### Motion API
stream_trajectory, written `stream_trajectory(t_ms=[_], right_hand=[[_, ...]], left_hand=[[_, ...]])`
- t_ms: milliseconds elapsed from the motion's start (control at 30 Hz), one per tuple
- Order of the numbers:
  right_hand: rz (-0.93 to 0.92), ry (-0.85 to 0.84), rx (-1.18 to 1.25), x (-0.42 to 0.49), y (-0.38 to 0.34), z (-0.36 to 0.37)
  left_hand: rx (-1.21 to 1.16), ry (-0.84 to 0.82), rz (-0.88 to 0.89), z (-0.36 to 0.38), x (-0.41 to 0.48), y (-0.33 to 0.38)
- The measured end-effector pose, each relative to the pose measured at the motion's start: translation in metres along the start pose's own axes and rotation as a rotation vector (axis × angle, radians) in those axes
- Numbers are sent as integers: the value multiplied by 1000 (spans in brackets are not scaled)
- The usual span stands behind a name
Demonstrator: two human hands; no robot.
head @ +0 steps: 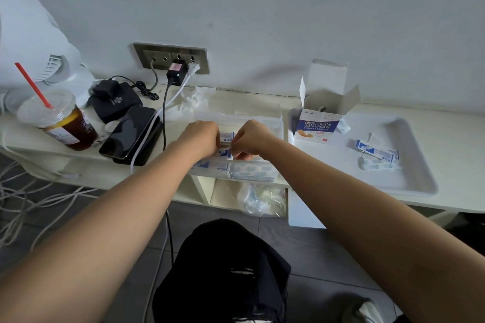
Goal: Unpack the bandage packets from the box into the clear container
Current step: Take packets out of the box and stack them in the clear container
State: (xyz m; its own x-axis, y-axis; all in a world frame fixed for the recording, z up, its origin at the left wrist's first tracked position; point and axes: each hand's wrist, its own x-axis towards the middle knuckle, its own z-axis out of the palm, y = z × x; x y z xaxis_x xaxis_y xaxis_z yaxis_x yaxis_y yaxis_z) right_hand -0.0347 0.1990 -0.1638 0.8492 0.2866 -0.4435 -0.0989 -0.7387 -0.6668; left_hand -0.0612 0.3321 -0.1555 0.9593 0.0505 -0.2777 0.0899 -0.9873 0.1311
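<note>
The clear container sits on the white shelf in front of me, with several blue-and-white bandage packets lying in its near side. Both hands are over it. My left hand and my right hand meet above the container and pinch a small stack of bandage packets between their fingertips. The open bandage box stands upright to the right, its flaps up, on the left part of a white tray. A few loose bandage packets lie on the tray.
At the left stand a lidded drink cup with a red straw, a black phone on a dark pad and a black device. Chargers and cables hang from the wall socket. Below the shelf a plastic bag sits in a cubby.
</note>
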Motion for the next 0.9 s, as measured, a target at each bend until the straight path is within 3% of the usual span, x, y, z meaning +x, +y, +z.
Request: stream_trajectory(t_ms=[167, 300, 433, 533, 667, 900], right_hand=[[-134, 12, 104, -21, -1, -23], [-242, 206, 117, -43, 12, -56], [-235, 388, 131, -70, 53, -99], [-127, 455, 46, -84, 97, -126], [43, 521, 35, -96, 166, -148], [107, 595, -92, -94, 232, -163]], left_hand=[[-39, 90, 17, -12, -2, 6], [-166, 312, 67, -28, -8, 33], [-304, 450, 210, -36, -20, 94], [-377, 413, 366, -30, -29, 148], [-374, 236, 519, -3, -25, 210], [-281, 153, 474, 46, 13, 263]])
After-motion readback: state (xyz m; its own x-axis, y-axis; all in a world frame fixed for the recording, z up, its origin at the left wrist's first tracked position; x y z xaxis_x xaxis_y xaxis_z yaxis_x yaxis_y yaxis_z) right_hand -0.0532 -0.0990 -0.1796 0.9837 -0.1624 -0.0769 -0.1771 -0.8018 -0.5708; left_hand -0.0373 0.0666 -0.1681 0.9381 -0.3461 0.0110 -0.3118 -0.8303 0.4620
